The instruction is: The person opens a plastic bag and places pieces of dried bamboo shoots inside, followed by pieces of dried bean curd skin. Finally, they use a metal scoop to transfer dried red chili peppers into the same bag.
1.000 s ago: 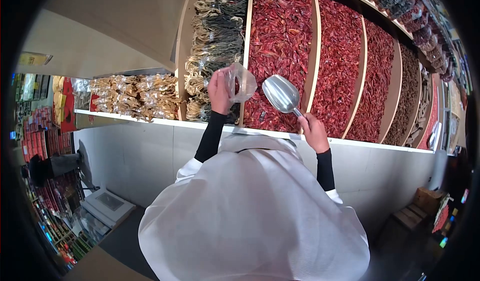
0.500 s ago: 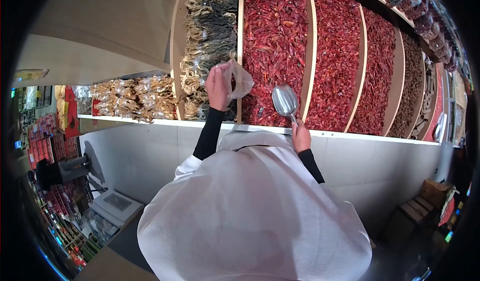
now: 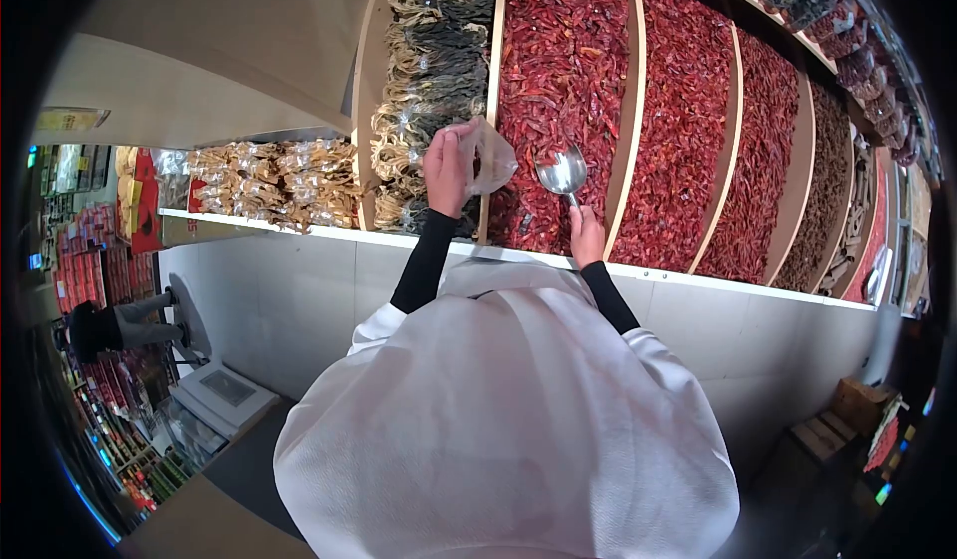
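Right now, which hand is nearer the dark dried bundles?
Left hand, over the near end of the dark dried bundles; right hand, beyond the divider, above red chillies.

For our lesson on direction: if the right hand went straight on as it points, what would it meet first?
Most likely the red chillies, met by the metal scoop that the right hand holds; whether the scoop touches them now is unclear.

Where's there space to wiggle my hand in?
There's open space above the red chillies, beyond the scoop and between the wooden dividers. The gap between scoop and plastic bag looks tight. It's crowded where the left hand holds that bag over dried bundles.
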A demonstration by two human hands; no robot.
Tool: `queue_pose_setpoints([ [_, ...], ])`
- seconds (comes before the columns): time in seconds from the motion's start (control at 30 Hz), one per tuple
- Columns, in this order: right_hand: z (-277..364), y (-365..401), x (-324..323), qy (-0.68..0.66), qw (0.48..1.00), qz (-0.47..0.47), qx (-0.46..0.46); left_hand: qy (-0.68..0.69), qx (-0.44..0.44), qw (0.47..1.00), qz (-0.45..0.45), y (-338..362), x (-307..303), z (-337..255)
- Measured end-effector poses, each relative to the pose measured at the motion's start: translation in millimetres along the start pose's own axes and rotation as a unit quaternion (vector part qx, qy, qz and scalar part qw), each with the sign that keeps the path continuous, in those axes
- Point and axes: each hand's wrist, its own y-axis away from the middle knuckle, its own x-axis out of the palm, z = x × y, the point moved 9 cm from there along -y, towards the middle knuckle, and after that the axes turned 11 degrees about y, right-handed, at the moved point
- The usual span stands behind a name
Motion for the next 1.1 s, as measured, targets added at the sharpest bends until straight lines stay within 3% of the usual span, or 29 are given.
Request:
queue_pose_setpoints([
  [0.7,-18.6,28.5,-26.5,-0.075,0.997,-0.024,-0.018,0.013,0.04,0.998,0.043,-5.3,9.4,9.7],
  [1.1,35.4,30.9,-64.6,-0.103,0.993,0.018,-0.059,-0.018,0.008,1.0,0.021,-5.7,3.4,5.8],
])
